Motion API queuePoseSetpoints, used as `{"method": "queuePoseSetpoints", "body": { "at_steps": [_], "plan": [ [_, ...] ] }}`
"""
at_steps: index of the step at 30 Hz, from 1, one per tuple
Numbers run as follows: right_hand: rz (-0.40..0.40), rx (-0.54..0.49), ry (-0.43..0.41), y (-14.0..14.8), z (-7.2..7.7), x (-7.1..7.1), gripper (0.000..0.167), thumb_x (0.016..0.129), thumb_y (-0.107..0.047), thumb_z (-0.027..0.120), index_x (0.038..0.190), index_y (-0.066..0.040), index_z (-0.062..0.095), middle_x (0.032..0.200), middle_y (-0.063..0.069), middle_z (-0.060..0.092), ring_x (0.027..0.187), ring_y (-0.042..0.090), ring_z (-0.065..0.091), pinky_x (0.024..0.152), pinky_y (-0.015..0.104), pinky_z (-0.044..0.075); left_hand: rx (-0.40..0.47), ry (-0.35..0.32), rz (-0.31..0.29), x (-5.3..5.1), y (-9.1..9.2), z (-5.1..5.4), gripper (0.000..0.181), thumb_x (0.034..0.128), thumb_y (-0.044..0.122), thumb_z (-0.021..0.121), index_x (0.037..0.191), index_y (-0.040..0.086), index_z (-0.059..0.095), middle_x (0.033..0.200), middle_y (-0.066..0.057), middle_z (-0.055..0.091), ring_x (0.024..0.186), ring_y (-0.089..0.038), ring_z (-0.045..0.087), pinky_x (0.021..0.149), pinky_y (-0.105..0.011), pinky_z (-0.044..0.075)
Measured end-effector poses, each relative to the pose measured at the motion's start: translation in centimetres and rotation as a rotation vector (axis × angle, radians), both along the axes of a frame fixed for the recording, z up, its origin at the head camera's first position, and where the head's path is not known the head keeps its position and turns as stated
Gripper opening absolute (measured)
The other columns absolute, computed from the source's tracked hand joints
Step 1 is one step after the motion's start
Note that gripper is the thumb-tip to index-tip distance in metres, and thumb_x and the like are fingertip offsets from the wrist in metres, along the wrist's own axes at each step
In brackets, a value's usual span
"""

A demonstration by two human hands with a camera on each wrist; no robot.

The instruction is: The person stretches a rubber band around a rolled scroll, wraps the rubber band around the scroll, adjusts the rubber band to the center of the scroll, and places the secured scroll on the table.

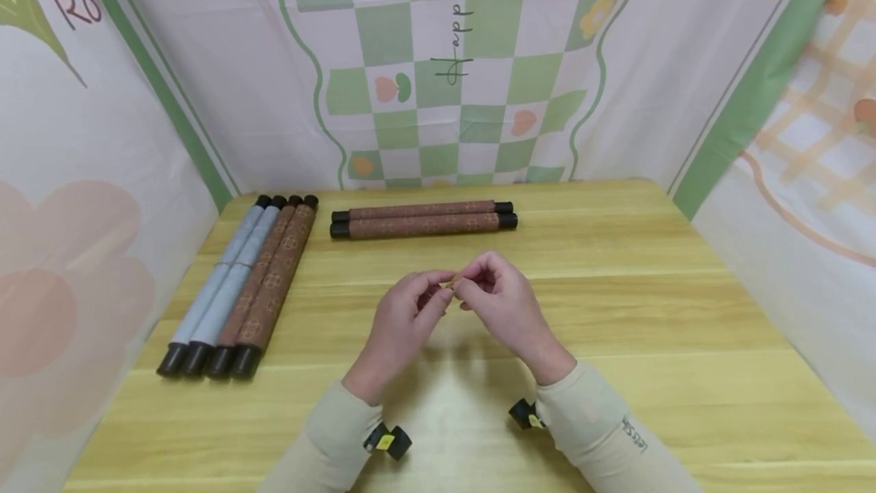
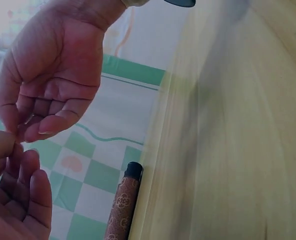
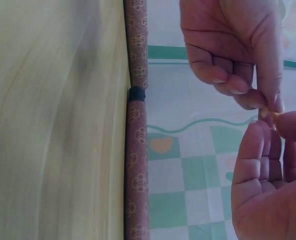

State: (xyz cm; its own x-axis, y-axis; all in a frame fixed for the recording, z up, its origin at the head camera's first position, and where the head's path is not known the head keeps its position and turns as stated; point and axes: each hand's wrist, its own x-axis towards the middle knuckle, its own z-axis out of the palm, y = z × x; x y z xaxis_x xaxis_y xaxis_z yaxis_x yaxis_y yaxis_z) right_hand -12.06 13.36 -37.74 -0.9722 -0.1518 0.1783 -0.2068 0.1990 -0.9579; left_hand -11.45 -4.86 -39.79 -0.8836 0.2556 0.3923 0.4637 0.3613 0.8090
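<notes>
My left hand (image 1: 404, 318) and right hand (image 1: 506, 310) meet above the middle of the table. Thumbs and fingertips of both pinch a small yellow-orange rubber band (image 3: 273, 116), mostly hidden by the fingers. Beyond the hands, two brown patterned scrolls (image 1: 424, 224) with black end caps lie side by side, running left to right. To the left of the hands, two grey scrolls (image 1: 217, 291) lie against two brown scrolls (image 1: 274, 280). A thin band (image 1: 234, 263) crosses the grey pair.
The wood-grain table (image 1: 650, 402) is enclosed by printed cloth at the back (image 1: 438, 120) and on both sides. A small black device with a yellow label (image 1: 388, 441) sits at the left cuff, and a similar device (image 1: 525, 415) at the right.
</notes>
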Motion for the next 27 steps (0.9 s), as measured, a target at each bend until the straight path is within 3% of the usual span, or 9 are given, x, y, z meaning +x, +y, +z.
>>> {"method": "queuePoseSetpoints", "body": {
  "at_steps": [4,6,9,13,18,27],
  "plan": [
    [-0.002,0.009,0.024,0.03,-0.07,0.06,0.010,0.099,-0.009,0.066,0.102,-0.002,0.059,0.090,0.014,0.066,0.077,0.032,0.067,0.067,0.034,0.061,-0.028,0.045,0.035,0.07,0.01,-0.22,0.020,0.1061,0.022,0.062,0.115,0.011,0.075,0.090,0.005,0.066,0.075,-0.008,0.058,0.064,-0.026,0.051],
    [0.006,0.034,0.041,0.04,-0.17,0.12,0.010,0.099,-0.011,0.066,0.101,-0.004,0.059,0.085,0.012,0.065,0.072,0.026,0.065,0.062,0.030,0.058,-0.009,0.034,0.053,0.08,0.05,-0.24,0.016,0.1058,0.022,0.062,0.111,0.011,0.073,0.090,0.005,0.067,0.074,-0.009,0.058,0.065,-0.026,0.052],
    [0.015,0.087,0.072,0.00,-0.26,0.19,0.009,0.099,-0.012,0.067,0.101,-0.006,0.061,0.083,0.010,0.063,0.069,0.020,0.061,0.058,0.027,0.053,0.060,-0.012,0.058,0.04,0.14,-0.13,0.014,0.1065,0.022,0.059,0.108,0.012,0.069,0.094,0.003,0.068,0.076,-0.010,0.064,0.067,-0.027,0.054],
    [0.041,0.164,0.093,-0.17,-0.13,0.34,0.007,0.098,-0.012,0.067,0.103,-0.009,0.063,0.089,0.006,0.065,0.077,0.021,0.062,0.064,0.026,0.053,0.184,-0.073,0.043,0.06,0.33,0.14,0.016,0.1086,0.021,0.055,0.109,0.008,0.064,0.099,-0.004,0.070,0.083,-0.017,0.071,0.073,-0.030,0.059],
    [0.064,0.224,0.103,-0.38,-0.01,0.45,0.006,0.096,-0.012,0.068,0.102,-0.013,0.067,0.090,0.002,0.067,0.082,0.020,0.063,0.071,0.027,0.055,0.269,-0.094,0.020,0.26,0.68,0.18,0.017,0.1100,0.018,0.051,0.111,0.003,0.059,0.094,-0.012,0.066,0.081,-0.023,0.066,0.073,-0.031,0.060],
    [0.066,0.109,0.030,0.08,-0.06,0.30,0.009,0.101,-0.019,0.068,0.101,-0.009,0.068,0.086,0.007,0.068,0.071,0.023,0.065,0.064,0.035,0.060,0.197,-0.097,0.014,0.46,0.69,0.09,0.018,0.1107,0.024,0.052,0.113,0.009,0.060,0.086,-0.004,0.061,0.069,-0.015,0.057,0.061,-0.027,0.051]
  ]
}}
